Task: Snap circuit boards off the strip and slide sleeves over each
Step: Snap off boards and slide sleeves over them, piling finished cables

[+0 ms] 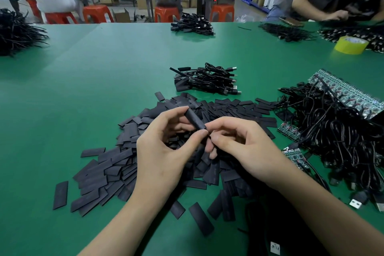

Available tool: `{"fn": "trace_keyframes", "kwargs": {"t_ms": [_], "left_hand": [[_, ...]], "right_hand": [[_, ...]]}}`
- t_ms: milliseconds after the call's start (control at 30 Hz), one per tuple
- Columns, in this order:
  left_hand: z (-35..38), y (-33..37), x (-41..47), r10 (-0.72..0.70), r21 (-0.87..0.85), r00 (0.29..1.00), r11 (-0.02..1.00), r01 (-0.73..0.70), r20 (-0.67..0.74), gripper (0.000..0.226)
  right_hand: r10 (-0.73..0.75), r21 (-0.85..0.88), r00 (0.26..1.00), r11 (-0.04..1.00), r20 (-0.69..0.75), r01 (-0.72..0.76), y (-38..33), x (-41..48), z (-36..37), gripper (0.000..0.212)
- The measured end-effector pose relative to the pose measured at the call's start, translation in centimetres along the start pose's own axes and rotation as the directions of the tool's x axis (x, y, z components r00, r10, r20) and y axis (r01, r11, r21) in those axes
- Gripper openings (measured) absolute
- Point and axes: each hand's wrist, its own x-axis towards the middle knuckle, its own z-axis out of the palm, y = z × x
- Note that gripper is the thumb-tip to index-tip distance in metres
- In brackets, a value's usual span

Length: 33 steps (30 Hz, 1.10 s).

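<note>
My left hand [164, 151] pinches a black sleeve [195, 119] between thumb and fingers, holding it tilted above a big pile of flat black sleeves [116, 164]. My right hand [239, 143] meets the sleeve's lower end, fingers curled and pinching something small and dark there; what it holds is hidden. A strip of green circuit boards [345, 91] with black cables attached lies at the right. Shorter board pieces [289, 131] lie beside the cable tangle.
A bundle of sleeved cables [207, 80] lies beyond the pile on the green table [104, 79]. Loose black cables with USB plugs [342, 141] fill the right side. A yellow tape roll [351, 44] stands far right. Other people work at the far edge and behind.
</note>
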Motion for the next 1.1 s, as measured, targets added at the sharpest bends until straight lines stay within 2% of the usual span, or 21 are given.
{"fn": "trace_keyframes", "kwargs": {"t_ms": [133,333,433,567,700,833,900,967,1100], "left_hand": [[-0.2,0.0,0.1,0.015,0.015,1.000,1.000,-0.015,-0.008,0.041],[-0.3,0.0,0.2,0.057,0.030,0.998,0.998,-0.057,0.012,0.044],[-0.2,0.0,0.2,0.057,0.038,0.998,0.998,-0.056,-0.011,0.044],[-0.3,-0.1,0.1,0.043,-0.001,0.998,0.999,-0.044,-0.048,0.043],[-0.6,0.0,0.3,0.003,-0.064,0.996,0.998,-0.009,-0.093,0.043],[-0.8,-0.2,0.7,-0.085,-0.146,0.994,0.986,0.074,-0.068,0.060],[-0.6,-0.2,0.6,-0.096,-0.152,0.993,0.985,0.086,-0.063,0.076],[-0.3,-0.1,0.4,-0.075,-0.104,0.997,0.992,0.071,-0.033,0.083],[-0.1,0.2,0.1,-0.019,-0.008,0.999,1.000,0.019,0.031,0.081]], "right_hand": [[-0.023,-0.143,0.999,0.989,0.033,0.028,0.2,0.0,0.1,0.032],[-0.046,-0.150,0.999,0.988,-0.010,0.044,0.2,0.1,-0.1,0.032],[-0.077,-0.223,0.996,0.973,-0.045,0.065,0.1,-0.1,0.0,0.029],[-0.116,-0.324,0.991,0.942,-0.068,0.088,-0.5,-0.1,0.1,0.032],[-0.128,-0.408,0.990,0.908,-0.065,0.091,-1.6,0.5,0.3,0.026],[-0.169,-0.550,0.984,0.828,-0.055,0.111,-3.0,2.1,0.3,0.026],[-0.196,-0.666,0.978,0.739,-0.067,0.102,-3.7,4.0,-0.7,0.028],[-0.211,-0.759,0.973,0.647,-0.088,0.071,-4.2,7.0,-2.1,0.030],[-0.181,-0.861,0.974,0.507,-0.138,-0.028,-4.0,14.7,-4.3,0.032]]}}
